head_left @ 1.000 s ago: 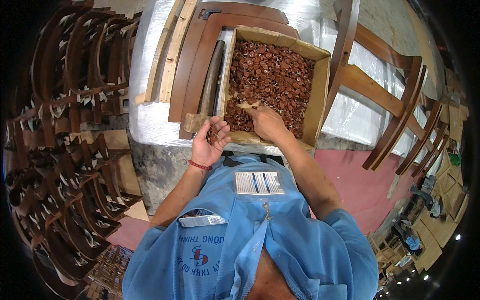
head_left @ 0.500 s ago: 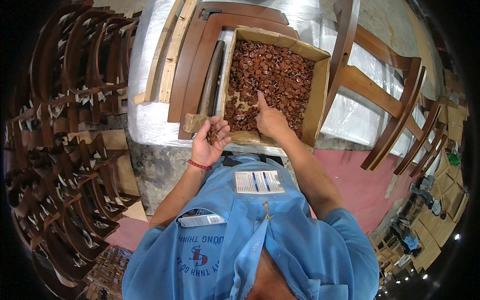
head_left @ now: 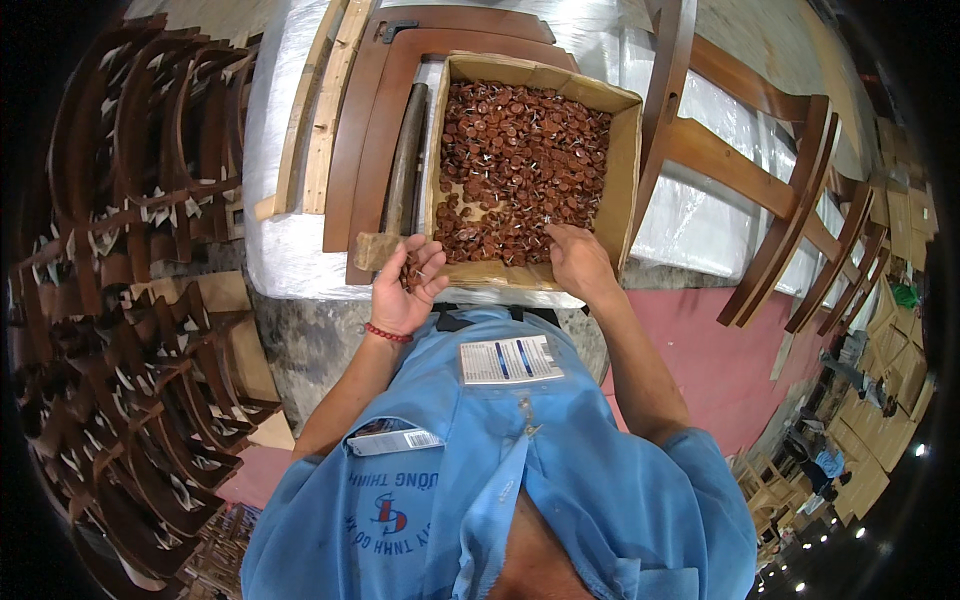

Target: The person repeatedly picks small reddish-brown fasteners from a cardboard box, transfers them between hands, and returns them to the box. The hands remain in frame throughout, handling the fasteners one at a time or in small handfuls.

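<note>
A cardboard box (head_left: pixel 622 165) holds a heap of brown, round-headed nail-on furniture glides (head_left: pixel 525 150) with shiny nail points. My left hand (head_left: pixel 405 290), palm up beside the box's near left corner, has its fingers curled round several glides. Inside the near right part of the box is my right hand (head_left: pixel 582 262). Its fingers are bent and drawn together at the edge of the heap; whatever they pinch is hidden. Touching or very near my left fingertips is the block-shaped head of a mallet (head_left: pixel 377 251), whose dark handle runs away along the box's left side.
Brown wooden frame pieces (head_left: pixel 372 140) lie under and left of the mallet, with pale wooden strips (head_left: pixel 322 130) farther left. Film-wrapped stacks (head_left: pixel 690 225) support these things. Chair-back frames (head_left: pixel 740 160) lean at the right. Many dark curved chair parts (head_left: pixel 140 150) are stacked at the left.
My right hand has drawn back toward me and to the right, its pointing index finger now bent in. My left hand stays curled round the glides. The whole view has shifted slightly.
</note>
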